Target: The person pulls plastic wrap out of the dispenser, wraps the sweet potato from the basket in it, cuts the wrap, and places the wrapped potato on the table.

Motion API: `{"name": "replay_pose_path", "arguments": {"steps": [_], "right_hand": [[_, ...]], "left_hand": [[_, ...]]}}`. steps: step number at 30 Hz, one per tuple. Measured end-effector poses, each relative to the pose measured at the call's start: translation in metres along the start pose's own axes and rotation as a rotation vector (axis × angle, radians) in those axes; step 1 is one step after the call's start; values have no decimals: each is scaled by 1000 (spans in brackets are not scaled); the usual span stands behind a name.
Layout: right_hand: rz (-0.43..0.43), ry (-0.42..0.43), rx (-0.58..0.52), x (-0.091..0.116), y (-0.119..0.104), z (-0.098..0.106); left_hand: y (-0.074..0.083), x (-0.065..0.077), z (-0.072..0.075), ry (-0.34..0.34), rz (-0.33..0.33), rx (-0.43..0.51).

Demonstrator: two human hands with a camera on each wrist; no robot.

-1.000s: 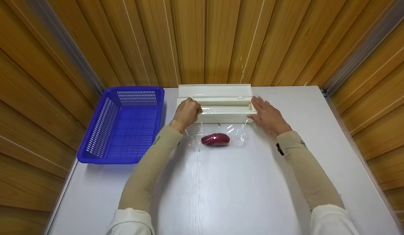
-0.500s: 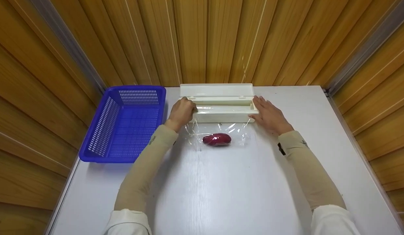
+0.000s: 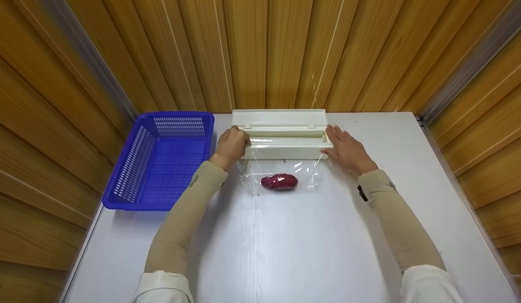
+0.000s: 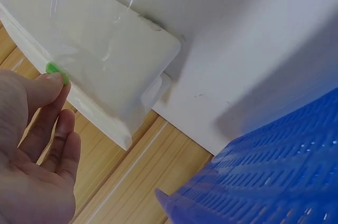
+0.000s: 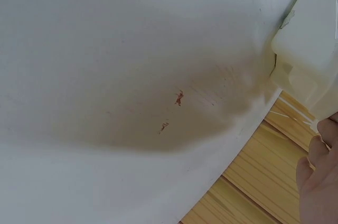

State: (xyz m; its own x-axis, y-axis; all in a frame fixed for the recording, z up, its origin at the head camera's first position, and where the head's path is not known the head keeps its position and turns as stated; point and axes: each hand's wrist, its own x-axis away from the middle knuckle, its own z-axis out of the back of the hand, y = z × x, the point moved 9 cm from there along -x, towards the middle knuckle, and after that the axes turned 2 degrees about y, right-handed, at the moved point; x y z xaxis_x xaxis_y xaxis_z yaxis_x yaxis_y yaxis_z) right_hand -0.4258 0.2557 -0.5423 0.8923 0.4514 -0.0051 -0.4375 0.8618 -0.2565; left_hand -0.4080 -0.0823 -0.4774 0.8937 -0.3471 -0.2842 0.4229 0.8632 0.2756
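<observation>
A white cling film dispenser box (image 3: 281,152) lies with its lid (image 3: 279,117) raised at the back and a film roll (image 3: 285,140) inside. At its front left edge, my left hand (image 3: 231,144) pinches a small green slider (image 4: 57,72) between thumb and forefinger; the other fingers are loosely bent. My right hand (image 3: 348,149) rests against the box's right end, fingers fairly straight and thumb at the front corner. Clear cling film (image 3: 306,173) extends from the box's front over the table. On or under that film, I cannot tell which, is a dark red, oblong item (image 3: 279,182).
A blue perforated plastic basket (image 3: 172,168) stands on the left of the white table (image 3: 294,252), close to my left forearm. Wood-panelled walls (image 3: 281,54) enclose the back and both sides. The box's raised lid is near the back wall.
My left hand has slid leftward along the box's front edge, from inside its left part to the left end. The right hand stays at the right end. The red item lies still.
</observation>
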Motion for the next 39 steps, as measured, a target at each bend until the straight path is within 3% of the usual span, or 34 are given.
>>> {"name": "replay_pose_path", "arguments": {"steps": [7, 15, 24, 39], "right_hand": [[-19, -9, -2, -1, 2, 0], [-2, 2, -2, -2, 1, 1], [-8, -10, -3, -2, 2, 1], [6, 9, 5, -2, 2, 5]], "left_hand": [[-15, 3, 4, -27, 88, -44], [-20, 4, 6, -85, 151, -119], [-16, 3, 10, -63, 135, -212], [-20, 3, 13, -51, 201, -276]]}}
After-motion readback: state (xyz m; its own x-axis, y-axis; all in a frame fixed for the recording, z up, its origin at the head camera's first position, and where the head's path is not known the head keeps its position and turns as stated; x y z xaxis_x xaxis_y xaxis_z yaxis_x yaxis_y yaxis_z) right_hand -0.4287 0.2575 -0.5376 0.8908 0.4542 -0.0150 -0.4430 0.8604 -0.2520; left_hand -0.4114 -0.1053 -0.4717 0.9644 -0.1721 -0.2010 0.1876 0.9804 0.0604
